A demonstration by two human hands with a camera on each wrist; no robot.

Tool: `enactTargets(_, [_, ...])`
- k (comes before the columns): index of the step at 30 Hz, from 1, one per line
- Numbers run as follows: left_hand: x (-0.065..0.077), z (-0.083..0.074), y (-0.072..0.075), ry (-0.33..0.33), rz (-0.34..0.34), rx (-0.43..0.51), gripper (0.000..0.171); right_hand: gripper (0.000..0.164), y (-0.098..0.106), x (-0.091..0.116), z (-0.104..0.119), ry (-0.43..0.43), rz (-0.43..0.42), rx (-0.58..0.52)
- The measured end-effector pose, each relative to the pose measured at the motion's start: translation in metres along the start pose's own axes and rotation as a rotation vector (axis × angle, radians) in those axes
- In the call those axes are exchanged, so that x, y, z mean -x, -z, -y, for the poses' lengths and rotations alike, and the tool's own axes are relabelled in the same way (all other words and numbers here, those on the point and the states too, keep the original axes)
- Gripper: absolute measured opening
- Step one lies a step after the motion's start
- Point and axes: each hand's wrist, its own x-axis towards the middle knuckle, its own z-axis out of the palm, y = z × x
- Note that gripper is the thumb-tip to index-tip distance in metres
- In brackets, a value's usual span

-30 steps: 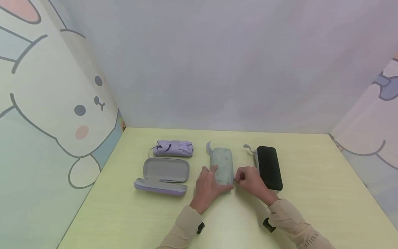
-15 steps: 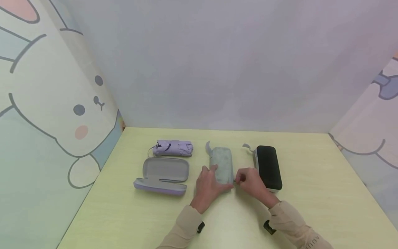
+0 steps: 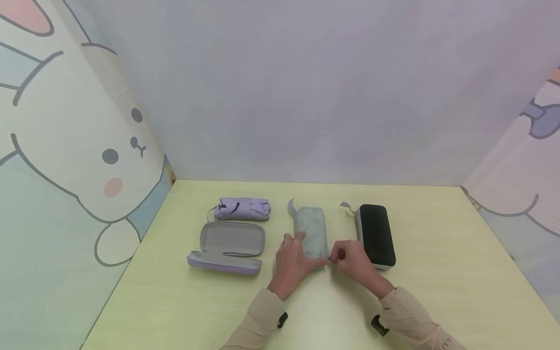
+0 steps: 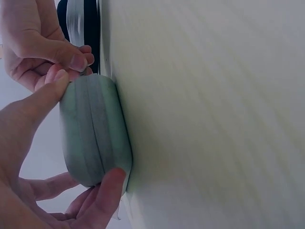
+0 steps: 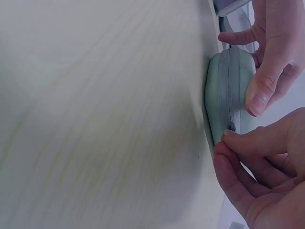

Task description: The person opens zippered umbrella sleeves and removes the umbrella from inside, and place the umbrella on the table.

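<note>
**My Green Case (image 3: 311,228) Points Away From Me**

The green case lies flat near the middle of the worktop (image 3: 437,253). Its long way runs from me toward the back wall (image 3: 306,97), with the far end leaning a tiny bit left. One short end faces me. At the far left corner, a gray strap (image 3: 292,209) sticks up and away.

My left grip (image 3: 292,265) is bent round the near end. It is as wide as the case, with my thumb at the right corner and my fingers on the left side. My right grip (image 3: 353,260) is nearly closed: thumb and finger pinch the small zip pull (image 5: 231,127) at the near right corner.

I count three cases: one green, one purple, one black. The purple case (image 3: 233,238) is on the left, wide open, and its long way goes side to side. The black case (image 3: 376,236) is on the right, near my right grip, and points away from me, leaning left at the far end. It has one strap of its own (image 3: 347,206), so I see two straps. There is one rolled purple bundle (image 3: 242,209), just behind the open case, lying side to side.
</note>
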Motion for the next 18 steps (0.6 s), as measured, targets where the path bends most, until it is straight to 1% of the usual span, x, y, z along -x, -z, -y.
enactTargets(7, [0.0017, 0.0008, -0.001, -0.005, -0.002, -0.005, 0.091, 0.027, -0.0022, 0.0042, 0.0001, -0.016, 0.001, -0.023])
enactTargets(11, [0.0019, 0.001, -0.0021, -0.012, -0.018, -0.02, 0.092, 0.029, -0.0027, 0.0057, 0.0009, 0.004, -0.008, -0.028])
enactTargets(14, [0.0013, 0.0012, -0.0031, -0.017, -0.033, -0.034, 0.092, 0.03, -0.003, 0.0063, 0.0021, 0.019, -0.019, -0.02])
enactTargets(18, [0.0004, 0.0007, -0.0051, -0.024, -0.044, -0.03, 0.091, 0.029, -0.0021, 0.0075, 0.0028, 0.002, -0.035, 0.003])
